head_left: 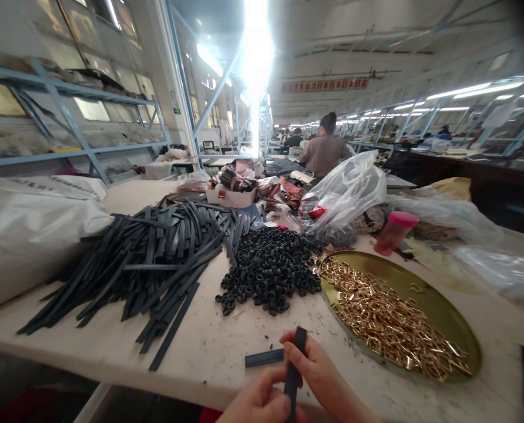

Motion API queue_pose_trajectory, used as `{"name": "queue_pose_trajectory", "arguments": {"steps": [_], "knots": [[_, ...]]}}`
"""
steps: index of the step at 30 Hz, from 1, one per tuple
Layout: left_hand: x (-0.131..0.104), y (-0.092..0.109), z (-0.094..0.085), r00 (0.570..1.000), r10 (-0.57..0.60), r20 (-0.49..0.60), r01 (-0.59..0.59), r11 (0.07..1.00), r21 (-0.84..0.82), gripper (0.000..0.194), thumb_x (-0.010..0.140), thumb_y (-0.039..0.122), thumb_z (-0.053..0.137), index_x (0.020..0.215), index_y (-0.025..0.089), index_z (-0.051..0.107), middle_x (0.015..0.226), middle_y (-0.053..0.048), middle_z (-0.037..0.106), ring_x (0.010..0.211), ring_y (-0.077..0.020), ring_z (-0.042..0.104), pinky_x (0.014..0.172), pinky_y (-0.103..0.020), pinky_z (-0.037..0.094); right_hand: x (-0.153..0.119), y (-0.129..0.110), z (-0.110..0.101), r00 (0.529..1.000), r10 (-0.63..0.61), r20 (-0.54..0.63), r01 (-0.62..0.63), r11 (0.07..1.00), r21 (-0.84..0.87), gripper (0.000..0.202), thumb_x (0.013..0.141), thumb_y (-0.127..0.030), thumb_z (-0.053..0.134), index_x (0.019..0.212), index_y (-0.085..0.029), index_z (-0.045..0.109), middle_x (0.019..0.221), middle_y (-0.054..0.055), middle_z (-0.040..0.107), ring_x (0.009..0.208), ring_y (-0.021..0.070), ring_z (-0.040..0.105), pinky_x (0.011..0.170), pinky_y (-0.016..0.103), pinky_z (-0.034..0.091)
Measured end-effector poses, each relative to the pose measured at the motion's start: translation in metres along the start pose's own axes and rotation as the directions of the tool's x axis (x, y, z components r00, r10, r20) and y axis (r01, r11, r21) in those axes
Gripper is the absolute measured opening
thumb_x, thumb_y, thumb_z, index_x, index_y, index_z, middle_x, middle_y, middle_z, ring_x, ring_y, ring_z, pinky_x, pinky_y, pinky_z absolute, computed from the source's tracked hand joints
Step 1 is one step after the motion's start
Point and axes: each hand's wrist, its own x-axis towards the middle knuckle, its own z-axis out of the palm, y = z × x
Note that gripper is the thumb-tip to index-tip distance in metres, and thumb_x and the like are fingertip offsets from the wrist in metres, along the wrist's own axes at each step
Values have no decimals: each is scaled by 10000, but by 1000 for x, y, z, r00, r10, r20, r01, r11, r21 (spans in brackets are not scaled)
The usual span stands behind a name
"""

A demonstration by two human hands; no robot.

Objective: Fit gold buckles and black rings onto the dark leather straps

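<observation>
Near the front edge of the table, my right hand grips a dark strap between thumb and fingers, close to its upper end. My left hand is closed on the same strap lower down, with its thumb across it. A second dark strap piece extends leftward from behind my fingers; its right end is hidden, so I cannot tell whether it is touched. Beyond my hands lies a heap of small black loops. To the right, a round gold-coloured tray holds many small gold metal buckles.
A large pile of dark straps spreads over the table's left side, beside a white sack. Behind the tray stand a pink-lidded container and a clear plastic bag. A box of materials sits farther back; a person is beyond.
</observation>
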Motion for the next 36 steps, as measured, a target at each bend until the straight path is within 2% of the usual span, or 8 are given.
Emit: {"name": "queue_pose_trajectory", "arguments": {"steps": [3,6,13,18,23,26,30,36], "knots": [[12,26,16,984,-108,-143,74,971,-226,379,642,302,649,945,149,481,687,-25,626,555,-101,569,540,-215,382,19,-7,-11,991,-127,-50,103,935,-338,373,876,-450,298,1029,-168,489,727,23,576,557,143,536,498,262,447],[17,41,19,965,-153,-214,82,947,-311,253,659,158,581,891,140,481,688,-34,625,558,-97,576,529,-206,409,48,-12,-31,955,-291,-58,169,696,-698,253,870,-301,356,981,-173,543,910,79,586,792,196,570,723,323,449],[28,41,6,935,-203,-290,90,930,-357,204,661,134,556,852,137,487,664,-34,614,529,-85,559,492,-182,404,87,2,-39,975,-217,50,177,620,-764,88,750,-148,522,765,-200,590,815,48,567,783,211,532,728,318,383],[36,30,-3,917,-193,-349,141,975,-169,272,620,183,537,885,158,484,669,2,577,490,-85,522,433,-182,369,89,2,-42,989,-145,21,123,744,-657,88,686,-164,588,625,-197,534,715,6,527,700,179,503,665,293,372],[36,26,-11,906,161,-392,-33,949,314,301,731,424,452,859,154,491,518,77,441,347,-45,312,362,-180,209,54,-8,-40,1000,-9,16,15,910,-415,292,826,-409,432,660,-179,504,583,-13,536,581,147,542,566,276,444],[32,26,-6,888,246,-388,-38,881,472,284,745,455,442,753,174,481,481,89,378,369,-63,298,378,-192,219,22,-11,-33,995,95,-33,-94,995,20,258,801,-436,500,785,-180,522,682,-12,586,602,116,571,618,271,481],[21,26,11,867,339,-364,-2,734,679,208,765,359,429,653,188,468,513,66,375,472,-99,358,467,-212,262,-5,-12,-26,969,237,-73,-159,822,546,355,627,-367,734,895,-185,586,744,-12,623,590,93,573,642,256,481],[-1,35,28,924,287,-252,30,604,796,183,769,300,419,679,179,524,576,35,448,566,-128,418,536,-215,279,-21,-11,-25,996,60,-67,-34,942,333,274,636,-386,719,762,-167,614,647,-21,597,568,107,527,586,244,426]]}}
